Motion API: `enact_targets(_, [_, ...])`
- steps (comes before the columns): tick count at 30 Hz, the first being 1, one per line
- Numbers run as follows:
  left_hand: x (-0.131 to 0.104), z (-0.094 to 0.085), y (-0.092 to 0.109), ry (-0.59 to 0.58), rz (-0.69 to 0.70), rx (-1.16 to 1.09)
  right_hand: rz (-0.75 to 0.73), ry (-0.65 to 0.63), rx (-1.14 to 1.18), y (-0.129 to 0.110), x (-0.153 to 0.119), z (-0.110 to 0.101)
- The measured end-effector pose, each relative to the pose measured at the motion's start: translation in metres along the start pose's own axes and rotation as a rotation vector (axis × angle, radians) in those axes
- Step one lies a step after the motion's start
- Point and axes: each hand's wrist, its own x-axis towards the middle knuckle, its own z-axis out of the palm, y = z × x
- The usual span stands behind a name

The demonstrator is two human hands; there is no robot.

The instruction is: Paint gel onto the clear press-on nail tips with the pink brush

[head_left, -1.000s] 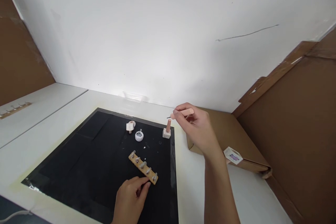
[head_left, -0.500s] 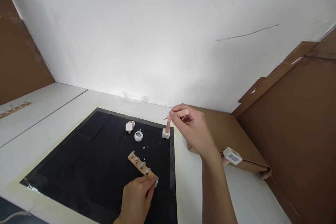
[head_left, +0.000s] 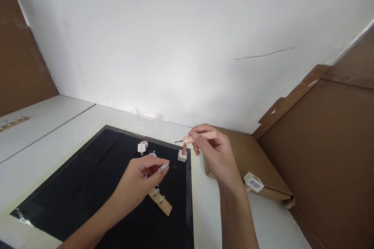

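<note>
My left hand [head_left: 143, 179] pinches a clear, whitish false nail [head_left: 164, 167] between thumb and fingertips, above the black mat. Held like a pen in my right hand [head_left: 214, 149] is a small brush [head_left: 201, 137] with a peach handle and a thin dark tip pointing left. Below my left hand lies a yellowish display strip [head_left: 161, 202], partly hidden, bearing several more clear false nails; its near end carries none. Just beneath the brush stands a white block-shaped piece with a peach stem [head_left: 182, 156].
A small white pot [head_left: 152, 154] is mostly hidden behind my left hand. Beside it sits a white cube-shaped piece [head_left: 142, 148]. At right, a cardboard box [head_left: 236, 151] stands by a white block with a purple picture [head_left: 254, 182]. Another strip [head_left: 13, 123] lies far left.
My left hand has lifted a false nail from the strip's near end and moved up toward the brush. The brush in my right hand now lies more level, its tip pointing left.
</note>
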Motion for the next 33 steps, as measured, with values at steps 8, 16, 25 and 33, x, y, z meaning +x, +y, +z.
enact_targets(8, [0.027, -0.008, 0.043, -0.118, -0.038, -0.301, 0.162, 0.127, 0.383, -0.012, -0.005, 0.017])
enact_targets(16, [0.039, -0.014, 0.05, -0.209, -0.026, -0.384, 0.134, 0.212, 0.319, -0.017, -0.014, 0.019])
enact_targets(25, [0.039, -0.021, 0.05, -0.235, -0.025, -0.385, 0.059, 0.183, 0.267, -0.017, -0.014, 0.02])
enact_targets(33, [0.037, -0.025, 0.054, -0.157, 0.054, -0.298, -0.1, 0.151, 0.107, -0.013, -0.018, 0.016])
